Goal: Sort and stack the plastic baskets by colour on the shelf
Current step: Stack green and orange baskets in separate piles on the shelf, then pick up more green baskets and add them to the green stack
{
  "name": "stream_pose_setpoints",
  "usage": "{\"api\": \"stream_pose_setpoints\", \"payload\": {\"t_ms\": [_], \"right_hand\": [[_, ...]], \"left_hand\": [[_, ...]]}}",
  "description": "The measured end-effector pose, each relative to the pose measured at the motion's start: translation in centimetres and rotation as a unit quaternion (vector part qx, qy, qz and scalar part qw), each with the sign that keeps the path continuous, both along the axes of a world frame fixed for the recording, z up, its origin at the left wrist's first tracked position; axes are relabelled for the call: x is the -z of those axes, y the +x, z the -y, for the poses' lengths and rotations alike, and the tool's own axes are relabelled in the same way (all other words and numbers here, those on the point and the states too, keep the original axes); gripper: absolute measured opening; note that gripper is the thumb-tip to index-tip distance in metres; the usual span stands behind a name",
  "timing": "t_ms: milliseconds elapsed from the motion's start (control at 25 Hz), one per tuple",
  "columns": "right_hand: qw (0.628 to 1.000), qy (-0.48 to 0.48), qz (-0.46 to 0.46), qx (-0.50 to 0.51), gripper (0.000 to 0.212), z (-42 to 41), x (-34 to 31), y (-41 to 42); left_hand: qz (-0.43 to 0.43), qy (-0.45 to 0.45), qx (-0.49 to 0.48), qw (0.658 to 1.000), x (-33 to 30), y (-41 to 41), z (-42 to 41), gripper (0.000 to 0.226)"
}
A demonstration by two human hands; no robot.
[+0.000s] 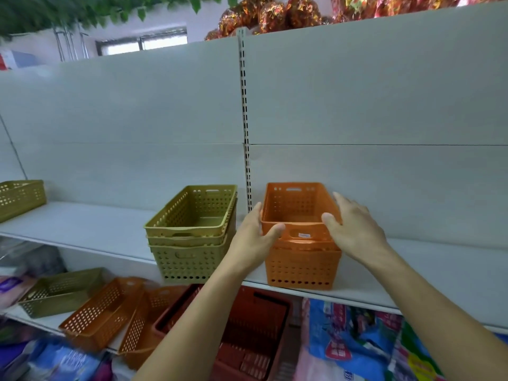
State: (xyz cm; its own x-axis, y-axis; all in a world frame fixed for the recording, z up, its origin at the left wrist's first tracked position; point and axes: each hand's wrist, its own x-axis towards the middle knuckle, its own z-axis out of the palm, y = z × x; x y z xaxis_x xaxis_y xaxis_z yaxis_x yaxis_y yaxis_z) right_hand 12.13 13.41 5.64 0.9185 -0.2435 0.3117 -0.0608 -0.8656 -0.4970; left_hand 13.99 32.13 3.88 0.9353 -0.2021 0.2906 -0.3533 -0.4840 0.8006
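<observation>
An orange perforated basket [297, 204] sits nested in the top of another orange basket [301, 266] on the white shelf [96, 224], right of the slotted upright. My left hand [250, 240] holds its near-left corner, thumb on the front rim. My right hand [357, 232] holds its near-right corner, with the thumb at the front rim and the fingers along the right wall. Just to the left stands a stack of olive-green baskets [192, 215], close to the orange stack but apart from it.
A single green basket [20, 198] stands at the shelf's far left. On the lower shelf lie a green basket [60, 291] and two tilted orange baskets [101, 312], beside a red shopping basket [247, 334]. Packaged goods [351, 342] fill the lower right.
</observation>
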Motion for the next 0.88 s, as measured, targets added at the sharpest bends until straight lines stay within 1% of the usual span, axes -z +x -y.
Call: {"api": "stream_pose_setpoints", "payload": {"t_ms": [80,160,240,320,400,560,680,760,880], "right_hand": [[0.997,-0.032,0.059,-0.034,0.054,-1.7,0.4,-1.4],[0.989,-0.031,0.125,-0.070,0.050,-3.7,1.6,-2.6],[0.977,-0.021,0.190,-0.094,0.044,-6.3,3.2,-3.4],[0.964,-0.014,0.235,-0.121,0.042,-9.1,4.8,-3.9],[0.958,-0.003,0.242,-0.154,0.042,-12.7,6.2,-4.1],[0.947,0.030,0.224,-0.227,0.039,-22.2,8.6,-3.4],[0.944,0.037,0.182,-0.274,0.039,-32.2,9.9,-1.6],[0.944,0.044,0.155,-0.286,0.038,-39.3,10.9,-0.2],[0.941,0.084,0.099,-0.314,0.033,-51.0,11.4,1.9]], "left_hand": [[0.079,0.029,-0.044,0.996,0.6,-1.3,-0.6,0.064],[0.161,0.045,-0.091,0.982,1.9,-2.5,-2.0,0.063],[0.207,0.039,-0.121,0.970,3.5,-3.5,-4.5,0.057],[0.223,0.035,-0.154,0.962,4.7,-4.5,-7.4,0.055],[0.211,0.040,-0.191,0.958,5.9,-5.3,-11.3,0.055],[0.172,0.067,-0.251,0.950,8.2,-6.0,-21.4,0.053],[0.140,0.079,-0.277,0.948,9.2,-6.2,-31.8,0.052],[0.115,0.084,-0.288,0.947,9.5,-6.2,-39.2,0.050],[0.067,0.073,-0.304,0.948,9.5,-5.9,-51.4,0.035]]}}
